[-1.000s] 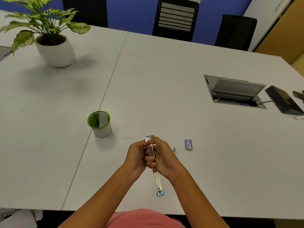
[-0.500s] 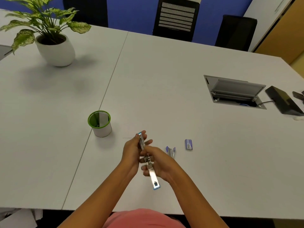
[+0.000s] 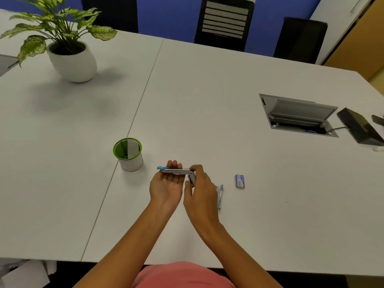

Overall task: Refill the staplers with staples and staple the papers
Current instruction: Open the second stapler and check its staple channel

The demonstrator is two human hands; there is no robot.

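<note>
Over a table, the left hand, palm up with fingers relaxed, cradles a stapler sideways; the right hand pinches its right end.

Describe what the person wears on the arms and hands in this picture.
Nothing covers them. The left hand and right hand are bare, with no gloves, rings, watch or bracelet visible. The left forearm and right forearm show no sleeves. A pinkish-red garment appears at the bottom edge.
</note>
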